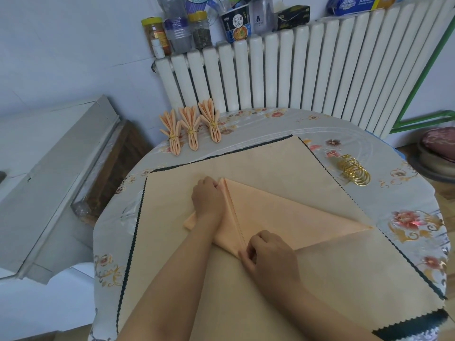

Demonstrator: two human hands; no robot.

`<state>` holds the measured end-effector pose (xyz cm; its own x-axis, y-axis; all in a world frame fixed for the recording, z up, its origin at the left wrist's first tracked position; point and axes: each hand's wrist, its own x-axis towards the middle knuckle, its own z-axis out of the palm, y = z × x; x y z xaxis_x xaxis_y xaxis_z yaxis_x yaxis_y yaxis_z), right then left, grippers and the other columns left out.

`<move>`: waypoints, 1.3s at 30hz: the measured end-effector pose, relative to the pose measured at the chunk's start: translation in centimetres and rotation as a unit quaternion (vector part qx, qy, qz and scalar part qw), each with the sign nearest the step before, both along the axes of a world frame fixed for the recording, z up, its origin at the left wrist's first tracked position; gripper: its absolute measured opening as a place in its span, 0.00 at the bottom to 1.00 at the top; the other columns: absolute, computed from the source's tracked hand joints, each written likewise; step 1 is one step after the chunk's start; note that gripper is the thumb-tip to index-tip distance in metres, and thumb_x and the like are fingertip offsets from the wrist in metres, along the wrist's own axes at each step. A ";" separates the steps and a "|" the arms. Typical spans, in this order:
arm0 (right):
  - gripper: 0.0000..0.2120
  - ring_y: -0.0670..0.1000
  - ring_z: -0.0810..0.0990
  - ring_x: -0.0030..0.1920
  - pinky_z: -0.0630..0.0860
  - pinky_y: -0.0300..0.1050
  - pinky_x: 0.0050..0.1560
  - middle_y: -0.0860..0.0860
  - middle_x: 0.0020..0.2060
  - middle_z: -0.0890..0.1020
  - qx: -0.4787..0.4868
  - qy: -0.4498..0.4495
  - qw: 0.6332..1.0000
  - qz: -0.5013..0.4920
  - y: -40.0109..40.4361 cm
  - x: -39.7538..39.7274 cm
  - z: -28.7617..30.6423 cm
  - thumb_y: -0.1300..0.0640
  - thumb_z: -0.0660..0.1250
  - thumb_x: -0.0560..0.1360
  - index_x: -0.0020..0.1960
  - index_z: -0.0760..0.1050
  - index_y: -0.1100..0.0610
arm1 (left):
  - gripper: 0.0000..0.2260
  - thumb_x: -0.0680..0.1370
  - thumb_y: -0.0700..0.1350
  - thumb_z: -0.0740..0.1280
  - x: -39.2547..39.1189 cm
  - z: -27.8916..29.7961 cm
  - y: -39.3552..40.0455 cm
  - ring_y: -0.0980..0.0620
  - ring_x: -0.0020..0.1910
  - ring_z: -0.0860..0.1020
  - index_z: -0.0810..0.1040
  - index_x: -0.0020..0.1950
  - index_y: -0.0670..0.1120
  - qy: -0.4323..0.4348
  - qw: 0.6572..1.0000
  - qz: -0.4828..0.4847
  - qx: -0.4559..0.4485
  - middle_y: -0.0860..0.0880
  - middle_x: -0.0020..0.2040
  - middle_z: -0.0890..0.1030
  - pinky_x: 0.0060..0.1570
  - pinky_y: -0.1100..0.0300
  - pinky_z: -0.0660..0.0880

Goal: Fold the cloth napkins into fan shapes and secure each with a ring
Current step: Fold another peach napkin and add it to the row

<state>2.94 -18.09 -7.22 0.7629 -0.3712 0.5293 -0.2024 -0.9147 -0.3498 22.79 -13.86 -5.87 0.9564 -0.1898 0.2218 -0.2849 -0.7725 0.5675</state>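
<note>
Napkin: a peach cloth napkin [283, 212] lay on a beige mat [258, 158] near the middle of the round table [406, 242], with one pointed corner reaching to the right.
Fold in hand: narrow pleats were gathered along the napkin's left edge, and a zigzag hem ran between the 2 hands.
Left hand: the left hand [208, 196] was at the far end of the pleats, fingers curled onto the folded edge, so it held the napkin.
Right hand: the right hand [268, 254] was at the near end, fingers pinching the same folded strip.
Stage, as I judge: accordion pleating seemed only started, because most of the cloth was flat on the right side.
How to do it well: I think each new pleat should have the same width as the one under it, and both ends should be pressed together, so the stack does not twist.
Risk: if 1 hand lets go too early, the pleats will probably open.
Finished pieces: 3 finished fan napkins [190, 129] lay in a row at the far left of the table, each one with a gold ring around it.
Rings: a pile of gold rings [353, 172] waited just beside the mat's right edge, well apart from the hands.
Behind: a white radiator [295, 70] stood at the wall, with jars and bottles [177, 33] on its top.
</note>
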 end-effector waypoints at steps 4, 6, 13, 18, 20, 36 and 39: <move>0.16 0.47 0.74 0.29 0.64 0.34 0.26 0.45 0.29 0.74 0.004 -0.004 1.000 0.010 0.0 0.0 0.1 0.50 0.78 0.57 0.30 0.70 0.49 | 0.04 0.78 0.41 0.62 0.3 -0.1 0.2 0.44 0.51 0.73 0.76 0.47 0.44 -0.011 1.000 -0.021 -0.009 0.45 0.50 0.77 0.50 0.53 0.67; 0.10 0.48 0.75 0.30 0.65 0.35 0.26 0.46 0.30 0.74 -0.001 -0.013 1.000 0.013 0.1 0.1 0.1 0.50 0.74 0.60 0.34 0.73 0.49 | 0.05 0.79 0.43 0.60 0.3 -0.2 0.1 0.43 0.53 0.72 0.75 0.50 0.45 -0.015 0.999 -0.025 0.037 0.45 0.53 0.76 0.51 0.52 0.66; 0.10 0.50 0.74 0.29 0.67 0.38 0.25 0.47 0.30 0.75 -0.005 -0.012 1.000 0.028 0.2 0.3 0.1 0.49 0.59 0.68 0.32 0.76 0.50 | 0.09 0.81 0.45 0.56 0.1 1.9 -0.1 0.43 0.59 0.70 0.73 0.57 0.45 0.048 0.995 -0.019 0.090 0.44 0.60 0.73 0.58 0.51 0.65; 0.06 0.51 0.74 0.29 0.66 0.38 0.25 0.48 0.30 0.75 -0.003 -0.003 0.999 0.040 0.1 0.1 0.2 0.51 0.65 0.67 0.32 0.76 0.50 | 0.09 0.78 0.40 0.60 -4.6 3.5 2.8 0.46 0.55 0.72 0.76 0.55 0.46 -0.072 0.990 -0.108 0.059 0.46 0.54 0.76 0.56 0.53 0.63; 0.07 0.52 0.74 0.29 0.65 0.37 0.25 0.49 0.29 0.75 -0.002 0.014 0.999 0.045 0.0 0.1 0.1 0.54 0.74 0.62 0.32 0.76 0.51 | 0.10 0.76 0.37 0.61 -7.5 2.8 4.3 0.46 0.53 0.74 0.77 0.54 0.45 -0.055 0.984 -0.168 0.013 0.47 0.52 0.77 0.54 0.55 0.68; 0.10 0.52 0.80 0.39 0.76 0.39 0.36 0.51 0.43 0.82 -0.046 0.075 0.958 0.274 -2.6 -4.1 1.4 0.54 0.58 0.71 0.43 0.77 0.56 | 0.25 0.73 0.55 0.49 -14.1 1.9 7.9 0.43 0.54 0.71 0.78 0.62 0.51 -0.031 0.935 -0.309 0.169 0.44 0.54 0.75 0.54 0.54 0.70; 0.05 0.52 0.80 0.44 0.75 0.39 0.42 0.51 0.44 0.82 0.004 0.090 0.962 0.258 -4.1 -4.4 1.8 0.58 0.64 0.69 0.42 0.78 0.56 | 0.29 0.71 0.58 0.45 -14.3 2.6 7.3 0.43 0.54 0.70 0.78 0.61 0.52 -0.009 0.934 -0.301 0.192 0.44 0.54 0.74 0.54 0.54 0.69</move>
